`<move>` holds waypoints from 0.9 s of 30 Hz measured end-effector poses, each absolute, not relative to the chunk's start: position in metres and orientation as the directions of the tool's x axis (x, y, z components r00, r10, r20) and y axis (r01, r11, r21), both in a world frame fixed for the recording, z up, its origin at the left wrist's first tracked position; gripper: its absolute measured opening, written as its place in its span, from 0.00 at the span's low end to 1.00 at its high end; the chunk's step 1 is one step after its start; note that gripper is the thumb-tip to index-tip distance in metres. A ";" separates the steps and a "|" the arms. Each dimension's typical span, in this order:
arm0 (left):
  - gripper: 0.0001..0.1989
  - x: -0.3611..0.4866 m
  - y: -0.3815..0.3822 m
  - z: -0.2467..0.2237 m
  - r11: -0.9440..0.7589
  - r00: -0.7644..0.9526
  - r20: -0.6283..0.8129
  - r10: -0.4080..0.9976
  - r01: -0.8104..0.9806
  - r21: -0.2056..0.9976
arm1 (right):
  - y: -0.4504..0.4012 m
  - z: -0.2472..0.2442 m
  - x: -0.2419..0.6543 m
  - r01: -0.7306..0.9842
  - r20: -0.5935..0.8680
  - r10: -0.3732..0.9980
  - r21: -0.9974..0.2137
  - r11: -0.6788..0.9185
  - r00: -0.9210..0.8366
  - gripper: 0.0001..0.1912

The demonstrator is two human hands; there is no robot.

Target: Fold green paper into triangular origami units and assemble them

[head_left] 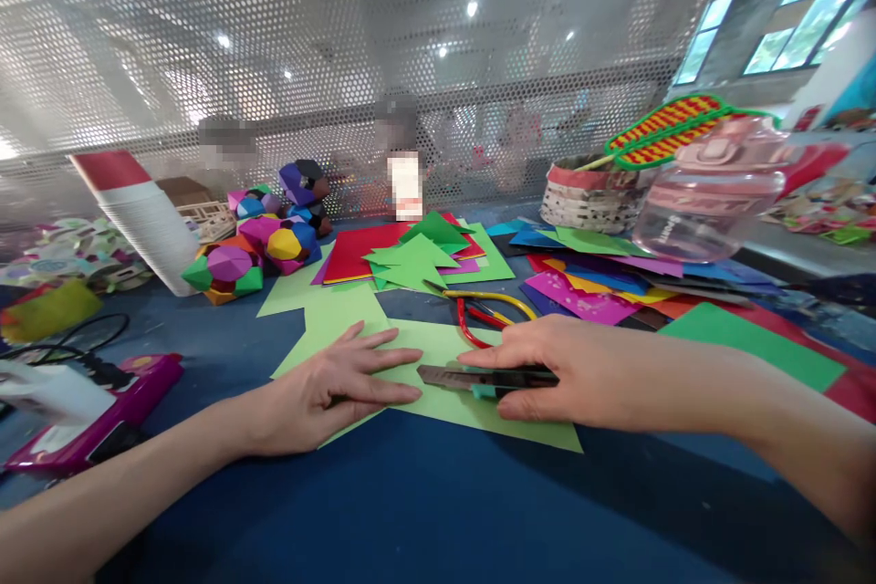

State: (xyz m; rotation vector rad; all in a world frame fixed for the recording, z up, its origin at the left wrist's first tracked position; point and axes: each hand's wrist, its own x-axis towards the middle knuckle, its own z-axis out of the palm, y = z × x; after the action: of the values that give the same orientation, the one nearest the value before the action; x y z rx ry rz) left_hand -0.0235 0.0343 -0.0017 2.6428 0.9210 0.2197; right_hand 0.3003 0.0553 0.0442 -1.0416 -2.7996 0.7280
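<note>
Light green paper [479, 411] lies on the blue table in front of me. My left hand [342, 383] rests flat on the paper's left part, its fingers spread. In my right hand [540, 374] is a utility knife [452, 377], its blade pointing left above the paper, close to my left fingertips. Part of the knife's handle is hidden by my right hand. Scissors with red and yellow handles [506, 297] lie just behind the knife. Cut green paper shapes [421, 260] sit on red and purple sheets behind the scissors.
Colored paper sheets [753, 342] spread at the right, near a pink bottle [712, 201] and a woven basket [592, 196]. Stacked paper cups [140, 219] and faceted paper balls [229, 266] stand at the left, behind a purple power strip [147, 392]. A perforated metal screen [328, 55] rises behind.
</note>
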 end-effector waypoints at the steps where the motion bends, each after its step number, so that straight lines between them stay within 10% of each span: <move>1: 0.21 -0.023 0.033 0.001 -0.738 0.788 -0.007 0.616 0.581 0.343 | 0.055 0.043 0.301 0.604 -0.095 0.637 -0.445 0.661 -0.765 0.25; 13: 0.31 -0.017 0.025 0.008 -0.677 0.710 -0.176 0.681 0.703 0.216 | 0.052 0.039 0.296 0.643 -0.136 0.650 -0.397 0.655 -0.747 0.25; 27: 0.22 -0.025 0.035 0.006 -0.699 0.730 -0.038 0.682 0.666 0.260 | 0.050 0.038 0.296 0.638 -0.149 0.644 -0.416 0.648 -0.750 0.24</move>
State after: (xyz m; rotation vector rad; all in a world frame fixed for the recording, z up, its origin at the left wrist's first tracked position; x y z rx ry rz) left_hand -0.0252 0.0350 0.0055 2.6778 1.0637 0.0892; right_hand 0.2955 0.0503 0.0375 -1.1055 -2.8398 0.7092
